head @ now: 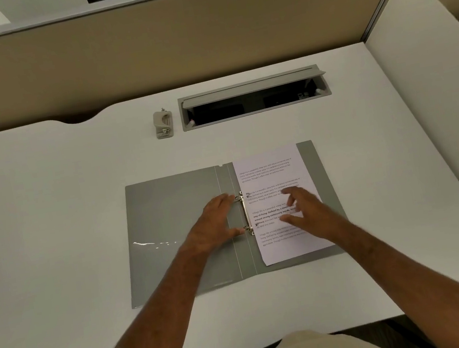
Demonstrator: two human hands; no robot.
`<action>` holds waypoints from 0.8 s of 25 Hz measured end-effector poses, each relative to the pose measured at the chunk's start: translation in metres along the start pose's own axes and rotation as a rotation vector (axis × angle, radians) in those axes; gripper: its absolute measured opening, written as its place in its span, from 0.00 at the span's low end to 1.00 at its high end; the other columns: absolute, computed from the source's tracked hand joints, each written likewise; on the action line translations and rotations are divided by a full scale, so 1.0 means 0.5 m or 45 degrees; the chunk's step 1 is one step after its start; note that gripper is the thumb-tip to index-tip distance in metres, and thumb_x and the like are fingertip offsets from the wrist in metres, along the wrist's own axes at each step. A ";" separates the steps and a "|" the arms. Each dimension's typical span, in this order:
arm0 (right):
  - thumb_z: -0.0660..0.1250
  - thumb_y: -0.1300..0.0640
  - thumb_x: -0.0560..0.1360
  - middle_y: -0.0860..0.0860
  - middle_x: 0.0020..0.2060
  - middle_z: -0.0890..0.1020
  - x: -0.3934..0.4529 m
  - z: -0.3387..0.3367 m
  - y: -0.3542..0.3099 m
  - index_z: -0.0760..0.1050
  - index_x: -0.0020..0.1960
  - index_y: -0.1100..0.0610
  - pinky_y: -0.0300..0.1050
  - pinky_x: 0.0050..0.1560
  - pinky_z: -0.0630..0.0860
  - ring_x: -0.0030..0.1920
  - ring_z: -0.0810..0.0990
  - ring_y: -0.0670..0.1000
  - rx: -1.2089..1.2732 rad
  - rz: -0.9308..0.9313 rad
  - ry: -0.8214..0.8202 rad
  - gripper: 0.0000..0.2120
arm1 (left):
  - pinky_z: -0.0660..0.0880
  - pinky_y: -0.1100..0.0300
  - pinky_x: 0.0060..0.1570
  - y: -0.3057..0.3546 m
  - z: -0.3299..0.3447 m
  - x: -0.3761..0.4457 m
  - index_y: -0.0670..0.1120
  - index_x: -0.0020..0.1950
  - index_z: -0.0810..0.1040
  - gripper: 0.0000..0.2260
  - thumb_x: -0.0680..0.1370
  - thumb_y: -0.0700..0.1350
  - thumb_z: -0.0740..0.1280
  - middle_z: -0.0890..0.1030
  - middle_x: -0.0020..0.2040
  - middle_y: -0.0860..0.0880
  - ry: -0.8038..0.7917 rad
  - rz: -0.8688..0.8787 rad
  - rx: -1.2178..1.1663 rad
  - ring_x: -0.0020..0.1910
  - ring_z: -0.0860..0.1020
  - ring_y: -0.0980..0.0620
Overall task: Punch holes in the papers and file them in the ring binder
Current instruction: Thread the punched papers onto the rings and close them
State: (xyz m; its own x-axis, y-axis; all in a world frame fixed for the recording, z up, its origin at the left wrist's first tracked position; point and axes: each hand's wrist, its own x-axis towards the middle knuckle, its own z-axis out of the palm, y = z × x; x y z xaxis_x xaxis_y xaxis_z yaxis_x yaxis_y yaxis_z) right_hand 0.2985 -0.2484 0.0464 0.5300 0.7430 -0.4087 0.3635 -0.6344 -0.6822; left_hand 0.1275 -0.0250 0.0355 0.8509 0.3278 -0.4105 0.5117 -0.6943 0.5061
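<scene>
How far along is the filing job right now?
Punching looks done: the hole punch sits apart at the back of the desk, untouched. The paper lies on the right half of the open ring binder, its left edge at the rings. In hand: the left hand is at the ring mechanism, and the right hand presses the sheet flat. Left: confirming the rings are shut, then closing the cover.

Soft, even light falls from overhead, leaving the white table bright but not blown out. Shadows are faint and diffuse, only a slight darkening under the hands and along the ring binder edges. A streak of glare crosses the binder's clear inner pocket at left. The wide lens bends the partition and table edges into curves toward the corners. The right hand is slightly motion-blurred, and the printed text on the paper is soft.
</scene>
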 end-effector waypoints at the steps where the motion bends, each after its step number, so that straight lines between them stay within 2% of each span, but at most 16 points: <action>1: 0.74 0.50 0.75 0.47 0.55 0.74 0.008 0.008 -0.010 0.64 0.73 0.47 0.34 0.49 0.72 0.53 0.76 0.48 0.043 -0.015 -0.112 0.30 | 0.53 0.56 0.79 -0.001 0.005 0.001 0.47 0.83 0.58 0.44 0.74 0.55 0.77 0.58 0.83 0.48 -0.004 0.005 0.011 0.82 0.54 0.47; 4: 0.74 0.49 0.75 0.47 0.57 0.76 0.039 0.031 -0.043 0.60 0.75 0.43 0.36 0.50 0.75 0.52 0.78 0.48 0.041 -0.060 -0.244 0.35 | 0.54 0.53 0.80 0.000 0.010 0.002 0.48 0.83 0.56 0.44 0.74 0.56 0.76 0.57 0.83 0.49 -0.002 -0.022 0.009 0.83 0.53 0.47; 8: 0.77 0.50 0.72 0.48 0.57 0.77 0.073 0.047 -0.058 0.56 0.79 0.43 0.40 0.52 0.79 0.48 0.80 0.50 -0.015 -0.066 -0.286 0.42 | 0.55 0.49 0.79 0.004 0.011 0.000 0.51 0.84 0.55 0.43 0.75 0.58 0.74 0.56 0.84 0.50 -0.023 -0.051 0.029 0.83 0.52 0.47; 11: 0.77 0.49 0.72 0.47 0.54 0.77 0.088 0.051 -0.047 0.57 0.79 0.43 0.42 0.52 0.80 0.47 0.80 0.50 -0.024 -0.081 -0.307 0.43 | 0.58 0.48 0.78 0.009 0.009 0.002 0.53 0.83 0.56 0.43 0.74 0.59 0.74 0.56 0.83 0.51 -0.015 -0.080 0.029 0.83 0.53 0.47; 20: 0.75 0.47 0.74 0.48 0.51 0.75 0.098 0.058 -0.023 0.54 0.80 0.41 0.34 0.47 0.77 0.45 0.78 0.50 -0.126 -0.134 -0.267 0.43 | 0.60 0.46 0.78 0.011 0.005 0.020 0.56 0.83 0.57 0.44 0.72 0.60 0.76 0.55 0.84 0.53 -0.045 -0.140 0.001 0.82 0.55 0.48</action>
State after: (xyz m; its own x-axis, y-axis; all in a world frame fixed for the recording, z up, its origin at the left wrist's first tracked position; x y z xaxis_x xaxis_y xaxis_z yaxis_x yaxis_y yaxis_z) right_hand 0.2979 -0.1982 0.0166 0.3188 0.8275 -0.4623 0.4867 -0.5614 -0.6693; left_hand 0.1383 -0.0274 0.0322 0.7847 0.3794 -0.4901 0.6018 -0.6557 0.4559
